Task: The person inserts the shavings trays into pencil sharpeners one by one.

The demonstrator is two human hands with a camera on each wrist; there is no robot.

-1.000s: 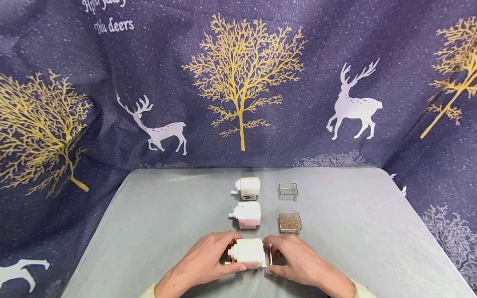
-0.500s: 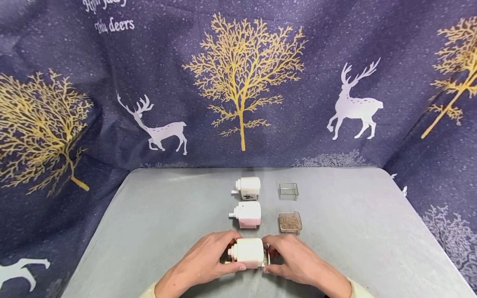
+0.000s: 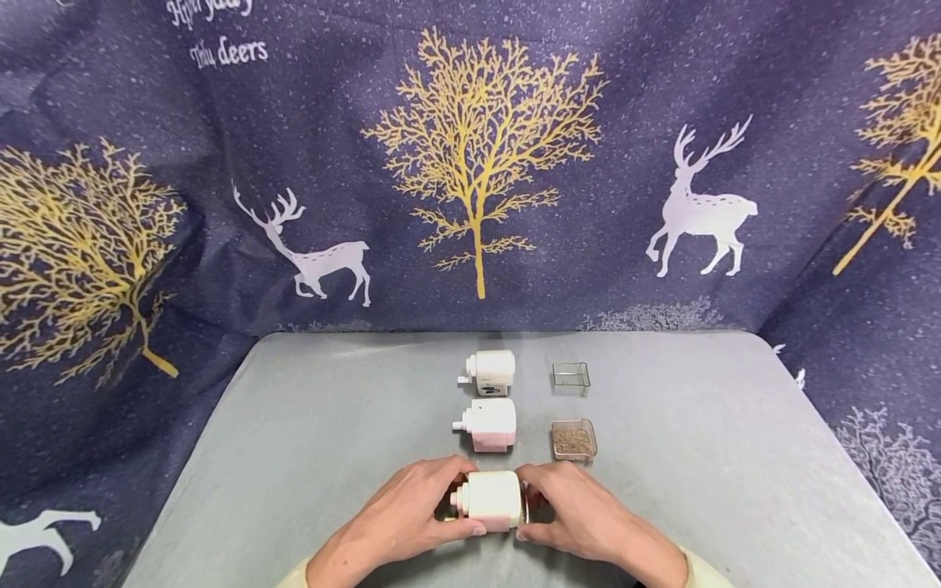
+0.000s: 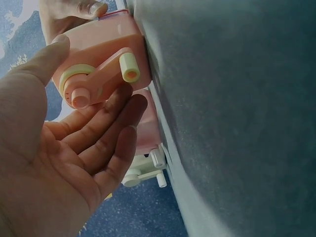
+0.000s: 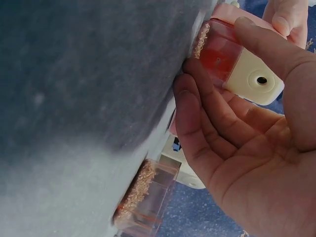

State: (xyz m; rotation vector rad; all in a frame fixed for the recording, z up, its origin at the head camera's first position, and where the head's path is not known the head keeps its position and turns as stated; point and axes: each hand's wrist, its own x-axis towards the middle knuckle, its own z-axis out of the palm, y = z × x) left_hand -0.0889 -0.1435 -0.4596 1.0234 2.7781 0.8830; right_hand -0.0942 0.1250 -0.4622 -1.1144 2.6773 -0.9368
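Grips sharpener (image 3: 493, 496) in left hand (image 3: 400, 508), its seemingly near-seated drawer (image 5: 220, 53) in right hand (image 3: 582, 508), by table's (image 3: 698, 425) front edge, with two trays (image 3: 570, 378) unfitted.

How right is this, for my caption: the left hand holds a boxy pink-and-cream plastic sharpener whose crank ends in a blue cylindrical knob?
The cylindrical knob is pale yellow, not blue, as the left wrist view shows; the left hand does hold the boxy pink-and-cream plastic sharpener.
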